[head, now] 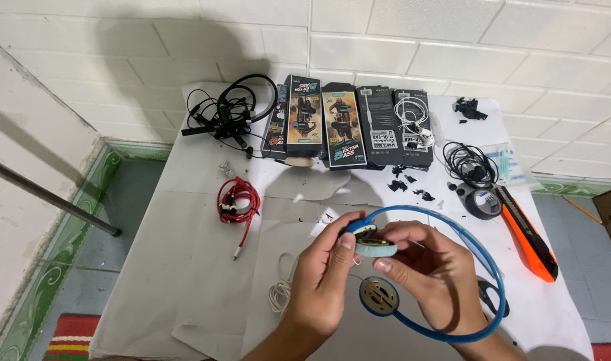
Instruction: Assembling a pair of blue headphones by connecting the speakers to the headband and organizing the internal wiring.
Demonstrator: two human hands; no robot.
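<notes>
White-covered worktop [185, 267], frame centre: your left hand [322, 277] and right hand [429, 274] both grip clenched on the blue headset's earcup [374, 245], fingertips pinching it.

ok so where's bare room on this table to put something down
Bare room: the white cover's left side, below the red cable; a smaller patch between that cable and the black headset tangle. Crowded: the back row of boxes and the right side by the orange knife.

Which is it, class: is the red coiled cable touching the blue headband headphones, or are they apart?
Apart. The head view shows bare white table between the red coiled cable and the blue headband headphones, which both hands hold further right.
</notes>
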